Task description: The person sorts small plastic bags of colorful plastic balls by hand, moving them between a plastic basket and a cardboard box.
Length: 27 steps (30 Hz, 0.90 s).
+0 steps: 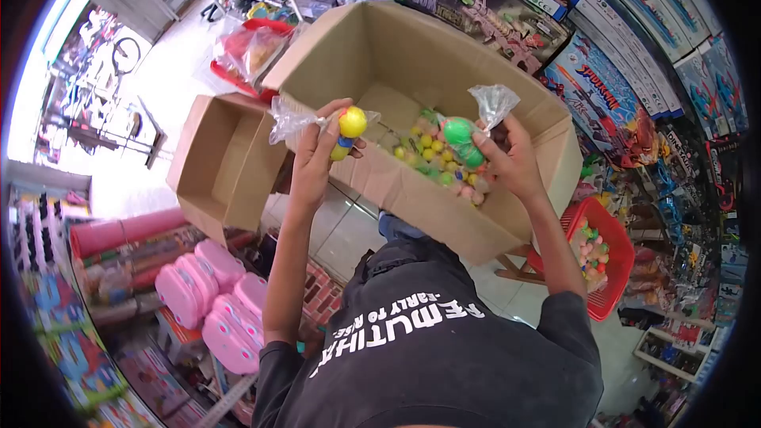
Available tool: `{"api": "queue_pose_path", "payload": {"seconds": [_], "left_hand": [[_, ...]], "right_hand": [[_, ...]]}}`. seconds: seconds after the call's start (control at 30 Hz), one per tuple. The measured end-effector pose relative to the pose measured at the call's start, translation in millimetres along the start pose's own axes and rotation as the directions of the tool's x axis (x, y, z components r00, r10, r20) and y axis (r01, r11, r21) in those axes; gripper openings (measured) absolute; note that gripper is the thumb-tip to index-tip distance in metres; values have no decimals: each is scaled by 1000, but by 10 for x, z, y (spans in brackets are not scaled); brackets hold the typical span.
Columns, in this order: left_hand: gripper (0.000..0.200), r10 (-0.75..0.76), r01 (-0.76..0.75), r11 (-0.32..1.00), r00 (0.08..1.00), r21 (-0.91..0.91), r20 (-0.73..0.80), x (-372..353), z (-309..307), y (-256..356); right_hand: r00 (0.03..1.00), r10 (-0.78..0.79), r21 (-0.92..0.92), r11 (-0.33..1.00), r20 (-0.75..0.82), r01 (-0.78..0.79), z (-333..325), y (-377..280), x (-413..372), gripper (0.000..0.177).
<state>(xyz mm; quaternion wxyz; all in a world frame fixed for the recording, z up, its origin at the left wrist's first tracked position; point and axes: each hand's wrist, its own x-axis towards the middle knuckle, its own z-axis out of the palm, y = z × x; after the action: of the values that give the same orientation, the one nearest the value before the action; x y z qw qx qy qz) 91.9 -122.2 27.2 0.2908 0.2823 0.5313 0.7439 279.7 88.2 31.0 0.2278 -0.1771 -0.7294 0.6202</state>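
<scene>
My left hand is closed on a small yellow and blue toy with clear plastic wrap around it. In my right hand is a rounded green toy, also bagged in clear plastic, gripped between thumb and fingers. Both hands are raised over a large open cardboard box, one towards each side. Inside it lies a heap of small wrapped toys, yellow, green and pink. Part of that heap is hidden behind the green toy and my right hand.
A smaller open cardboard box stands at the left. To the right is a red basket of colourful small toys. Pink cases are stacked at lower left. Shelves of boxed toys line the back and right.
</scene>
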Motion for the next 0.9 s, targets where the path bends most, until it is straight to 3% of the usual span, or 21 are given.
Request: {"api": "queue_pose_path", "payload": {"seconds": [0.03, 0.1, 0.17, 0.23, 0.3, 0.4, 0.47, 0.53, 0.6, 0.67, 0.73, 0.8, 0.9], "left_hand": [[34, -21, 21, 1000, 1000, 1, 15, 183, -6, 30], [35, -61, 34, 981, 989, 190, 136, 600, -34, 37], [33, -117, 76, 975, 974, 209, 196, 951, -56, -24], [33, -204, 134, 957, 942, 256, 266, 1244, -60, -87], [32, -254, 170, 941, 926, 291, 279, 1467, -49, -190], [30, -321, 102, 874, 856, 476, 405, 1728, -114, -448], [29, -391, 87, 804, 823, 588, 413, 1875, -207, -572], [28, -444, 51, 729, 794, 682, 416, 1991, -260, -640], [30, -568, 77, 588, 748, 805, 344, 2091, -293, -688], [32, -538, 57, 597, 768, 800, 346, 2150, -422, -911], [34, -509, 39, 605, 786, 795, 349, 2201, -465, -998], [42, -680, 187, 502, 689, 845, 251, 2261, -457, -979], [43, -720, 219, 537, 621, 815, 308, 2309, -548, -1140]], "right_hand": [[999, 40, 10, 999, -12, -40, 0, 56, 95, 26], [995, 97, -50, 994, 31, -95, -49, 208, 350, 28], [969, 185, -176, 972, 162, -156, -77, 347, 593, 30], [967, 184, -261, 956, 174, -135, -125, 731, 833, 33], [967, 39, -310, 950, 253, 43, -100, 986, 1041, 35], [944, 115, -381, 924, 310, 12, -30, 1387, 1308, 31], [921, 152, -401, 916, 358, 5, 82, 1671, 1432, 30], [859, 187, -470, 880, 476, 68, 189, 1901, 1583, 40], [843, 238, -487, 873, 483, 33, 332, 2094, 1701, 38], [822, 288, -501, 865, 492, -3, 505, 2522, 1760, 36], [823, 218, -372, 928, 525, -8, 664, 3115, 1770, 37], [834, 232, -426, 905, 500, 3, 814, 3094, 1762, 37], [854, 258, -522, 853, 452, 19, 1008, 3224, 1729, 37]]}}
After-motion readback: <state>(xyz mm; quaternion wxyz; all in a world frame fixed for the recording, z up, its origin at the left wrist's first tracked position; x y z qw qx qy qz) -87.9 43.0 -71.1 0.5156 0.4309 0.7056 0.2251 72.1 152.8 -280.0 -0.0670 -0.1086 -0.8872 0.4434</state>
